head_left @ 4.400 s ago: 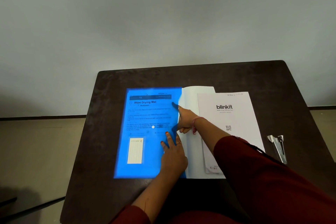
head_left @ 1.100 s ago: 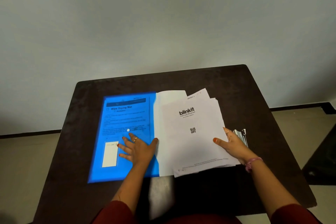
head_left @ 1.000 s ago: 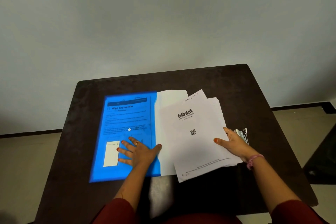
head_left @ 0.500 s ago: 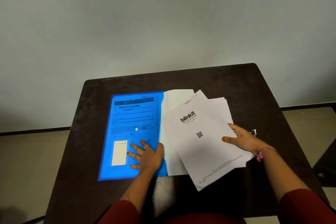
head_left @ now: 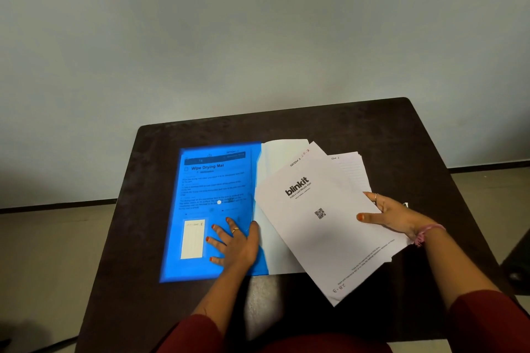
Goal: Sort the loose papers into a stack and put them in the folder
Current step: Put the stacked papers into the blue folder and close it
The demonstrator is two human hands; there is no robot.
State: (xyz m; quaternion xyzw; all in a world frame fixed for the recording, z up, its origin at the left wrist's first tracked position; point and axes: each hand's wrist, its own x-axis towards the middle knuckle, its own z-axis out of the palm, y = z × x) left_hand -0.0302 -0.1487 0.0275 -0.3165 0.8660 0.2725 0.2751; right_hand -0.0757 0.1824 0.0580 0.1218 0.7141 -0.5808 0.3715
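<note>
Your left hand [head_left: 233,243] rests flat, fingers spread, on the open blue folder [head_left: 198,269] lying on the dark table [head_left: 372,129]. Your right hand [head_left: 393,216] grips the right edge of the paper stack [head_left: 324,238], thumb on top. The stack sits skewed, its top sheet printed "blinkit", overlapping the folder's white right half.

The stack of papers [head_left: 324,226] is now turned more than before. A second ago it lay almost straight on the white side of the open folder [head_left: 284,152]. Now its top corner leans to the left and its near corner sticks out past the folder's front edge, over the dark table [head_left: 344,123]. The sheets underneath fan out more at the top right. The right hand [head_left: 393,216], which earlier pointed at the folder's middle, now grips the stack's right edge. The left hand [head_left: 235,243] sits a little farther left on the blue cover. The stapler is now almost hidden behind the right hand.
</note>
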